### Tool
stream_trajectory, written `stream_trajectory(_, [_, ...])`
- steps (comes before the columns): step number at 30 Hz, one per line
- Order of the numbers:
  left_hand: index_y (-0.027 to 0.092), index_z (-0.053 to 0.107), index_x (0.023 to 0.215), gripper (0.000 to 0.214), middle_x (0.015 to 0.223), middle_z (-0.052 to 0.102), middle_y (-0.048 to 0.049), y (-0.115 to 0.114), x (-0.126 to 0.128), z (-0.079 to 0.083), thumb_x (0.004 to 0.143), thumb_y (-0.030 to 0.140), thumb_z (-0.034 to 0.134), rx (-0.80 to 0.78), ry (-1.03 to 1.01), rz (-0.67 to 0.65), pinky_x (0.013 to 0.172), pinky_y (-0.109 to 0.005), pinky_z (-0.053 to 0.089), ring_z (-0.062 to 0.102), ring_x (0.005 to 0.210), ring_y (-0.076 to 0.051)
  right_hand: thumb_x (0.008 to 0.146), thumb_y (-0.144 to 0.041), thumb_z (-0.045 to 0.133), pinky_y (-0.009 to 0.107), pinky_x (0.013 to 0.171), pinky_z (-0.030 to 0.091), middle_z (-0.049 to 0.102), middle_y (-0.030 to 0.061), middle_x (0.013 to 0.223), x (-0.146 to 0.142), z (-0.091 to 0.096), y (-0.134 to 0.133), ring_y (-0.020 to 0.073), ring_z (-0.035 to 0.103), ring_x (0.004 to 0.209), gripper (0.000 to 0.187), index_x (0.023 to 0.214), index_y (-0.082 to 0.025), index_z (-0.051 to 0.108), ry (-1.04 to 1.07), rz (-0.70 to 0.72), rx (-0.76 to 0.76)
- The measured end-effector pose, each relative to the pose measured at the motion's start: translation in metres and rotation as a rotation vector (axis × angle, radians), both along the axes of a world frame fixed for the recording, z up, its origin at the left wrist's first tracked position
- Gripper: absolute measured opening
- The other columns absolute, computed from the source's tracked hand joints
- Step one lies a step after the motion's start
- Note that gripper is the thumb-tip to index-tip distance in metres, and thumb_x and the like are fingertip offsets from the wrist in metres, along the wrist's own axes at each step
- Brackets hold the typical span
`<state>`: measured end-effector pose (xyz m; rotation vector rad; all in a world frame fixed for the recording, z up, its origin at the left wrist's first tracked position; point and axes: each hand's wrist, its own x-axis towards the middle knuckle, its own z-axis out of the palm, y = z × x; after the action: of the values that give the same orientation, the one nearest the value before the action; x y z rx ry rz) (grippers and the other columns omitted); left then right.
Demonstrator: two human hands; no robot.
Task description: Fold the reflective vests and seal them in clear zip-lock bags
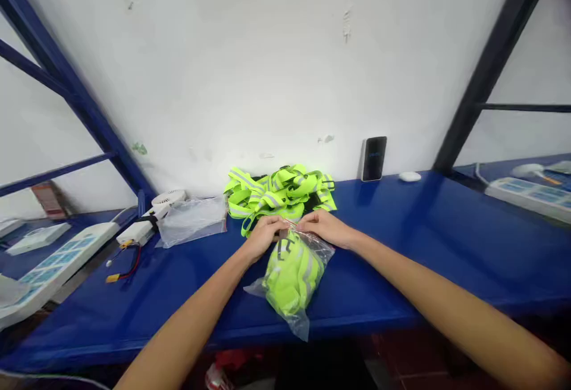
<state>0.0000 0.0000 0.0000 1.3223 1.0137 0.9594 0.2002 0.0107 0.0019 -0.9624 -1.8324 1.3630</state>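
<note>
A clear zip bag (pixel 297 318) lies near the front edge of the blue table, its mouth facing the wall. Inside it is a folded neon-yellow reflective strap bundle (pixel 289 277) with grey stripes and a black buckle. My left hand (pixel 270 232) pinches the bag's mouth at its left part. Close beside it, my right hand (pixel 323 226) pinches the same edge, fingers and thumb pressed together. A red line runs along the mouth between my fingertips. Just behind both hands sits a loose heap of neon-yellow reflective straps (pixel 279 191).
Left of the heap are flat clear bags (pixel 194 217), a white tape roll (pixel 168 197) and a white battery pack (pixel 136 232) with a yellow connector. A phone (pixel 373 158) leans on the wall beside a white mouse-like object (pixel 409 176). Power strips (pixel 57 265) lie beyond the frame posts.
</note>
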Motion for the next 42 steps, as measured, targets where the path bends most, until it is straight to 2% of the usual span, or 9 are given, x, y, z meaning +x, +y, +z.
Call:
stream_trajectory(4, [0.014,0.057,0.061,0.023,0.059,0.052,0.0031,-0.002,0.000,0.002,0.069,0.031,0.069,-0.007,0.009,-0.017,0.056,-0.021,0.036,0.045,0.054,-0.008,0.075,-0.035,0.064,0.022,0.056,0.034,0.064,0.0004,0.064,0.000,-0.003,0.000,0.0097,0.046,0.056,0.024,0.075,-0.013,0.075,0.002,0.000,-0.018])
stream_trajectory(8, [0.013,0.064,0.069,0.023,0.071,0.062,-0.0008,-0.005,-0.001,0.005,0.070,0.034,0.072,0.055,0.085,-0.033,0.059,-0.022,0.038,0.051,0.062,-0.010,0.072,-0.038,0.068,0.023,0.055,0.033,0.061,0.0000,0.060,0.000,0.000,-0.001,0.0097,0.045,0.055,0.028,0.077,-0.012,0.074,0.000,0.000,-0.040])
stream_trajectory(13, [0.013,0.064,0.072,0.027,0.076,0.066,-0.0024,-0.005,-0.003,0.005,0.067,0.037,0.076,0.088,0.069,-0.058,0.063,-0.023,0.040,0.055,0.067,-0.012,0.073,-0.039,0.068,0.024,0.060,0.035,0.061,0.0014,0.065,-0.003,0.009,-0.006,0.0107,0.046,0.059,0.030,0.078,-0.009,0.072,-0.037,0.020,0.034])
stream_trajectory(18, [0.013,0.061,0.070,0.029,0.073,0.063,-0.0006,-0.004,-0.004,0.003,0.070,0.040,0.072,0.121,0.117,-0.056,0.061,-0.022,0.038,0.052,0.063,-0.011,0.078,-0.045,0.063,0.024,0.057,0.031,0.050,-0.0029,0.060,-0.008,0.009,-0.009,0.0091,0.039,0.057,0.033,0.077,-0.011,0.065,-0.044,0.051,0.081])
stream_trajectory(22, [0.014,0.055,0.069,0.029,0.063,0.052,0.0034,-0.003,-0.004,0.001,0.075,0.040,0.067,0.167,0.153,-0.066,0.054,-0.021,0.031,0.042,0.055,-0.008,0.078,-0.050,0.061,0.023,0.055,0.028,0.044,-0.0049,0.060,-0.010,0.007,-0.009,0.0083,0.034,0.056,0.038,0.079,-0.012,0.062,-0.053,0.083,0.099])
stream_trajectory(25, [0.015,0.051,0.068,0.030,0.060,0.046,0.0052,-0.003,-0.004,0.001,0.076,0.040,0.065,0.172,0.144,-0.071,0.051,-0.020,0.027,0.037,0.052,-0.007,0.080,-0.052,0.059,0.023,0.054,0.026,0.043,-0.0049,0.061,-0.011,0.007,-0.010,0.0080,0.033,0.056,0.041,0.080,-0.011,0.061,-0.049,0.095,0.107])
stream_trajectory(29, [0.015,0.050,0.069,0.031,0.060,0.047,0.0051,-0.005,-0.003,0.002,0.076,0.041,0.067,0.177,0.134,-0.061,0.051,-0.019,0.028,0.038,0.053,-0.007,0.080,-0.054,0.059,0.023,0.053,0.027,0.045,-0.0042,0.062,-0.010,0.010,-0.012,0.0078,0.034,0.055,0.042,0.081,-0.012,0.062,-0.027,0.085,0.084])
stream_trajectory(36, [0.013,0.061,0.078,0.030,0.071,0.059,0.0005,-0.004,-0.006,0.001,0.076,0.042,0.068,0.169,0.118,-0.079,0.058,-0.020,0.038,0.049,0.062,-0.009,0.078,-0.056,0.061,0.023,0.050,0.028,0.044,-0.0044,0.060,-0.008,0.009,-0.013,0.0076,0.037,0.051,0.043,0.077,-0.013,0.058,-0.015,0.097,0.051])
stream_trajectory(42, [0.012,0.068,0.085,0.035,0.077,0.064,-0.0038,-0.001,-0.008,0.003,0.073,0.045,0.070,0.099,0.119,-0.120,0.062,-0.023,0.041,0.055,0.068,-0.013,0.083,-0.053,0.056,0.022,0.051,0.028,0.045,-0.0038,0.063,-0.009,0.008,-0.013,0.0077,0.036,0.055,0.040,0.079,-0.013,0.058,-0.042,0.074,0.155])
